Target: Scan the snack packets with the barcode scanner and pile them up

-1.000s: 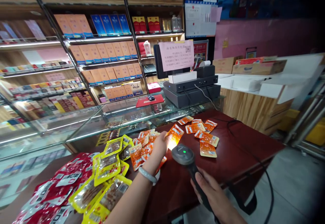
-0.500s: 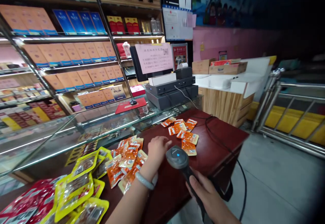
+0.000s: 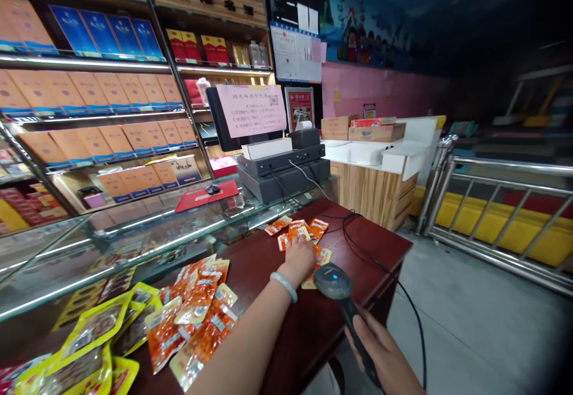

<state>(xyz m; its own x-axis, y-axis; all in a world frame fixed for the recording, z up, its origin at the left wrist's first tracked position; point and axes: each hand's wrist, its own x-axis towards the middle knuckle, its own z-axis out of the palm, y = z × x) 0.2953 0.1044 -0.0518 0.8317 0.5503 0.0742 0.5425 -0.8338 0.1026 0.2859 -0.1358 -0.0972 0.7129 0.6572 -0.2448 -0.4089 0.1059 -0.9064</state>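
Note:
My right hand (image 3: 380,353) grips the handle of a black barcode scanner (image 3: 333,281), its head pointing over the dark red table (image 3: 358,240). My left hand (image 3: 299,258), with a pale bangle on the wrist, reaches forward and rests on a small group of orange snack packets (image 3: 298,231) at the table's far end. Whether its fingers pinch a packet is hidden. A bigger heap of orange packets (image 3: 197,311) lies nearer me on the left, beside yellow-edged packets (image 3: 89,335).
A glass display counter (image 3: 134,228) runs along the table's left side, with a black till and screen (image 3: 277,168) on it. The scanner's cable (image 3: 403,299) loops off the table's right edge. Shelves of boxes stand behind; metal railings (image 3: 505,204) stand on the right.
My left hand left the near heap and moved forward and right onto the far group of orange packets. The scanner followed to the right. My view swung right.

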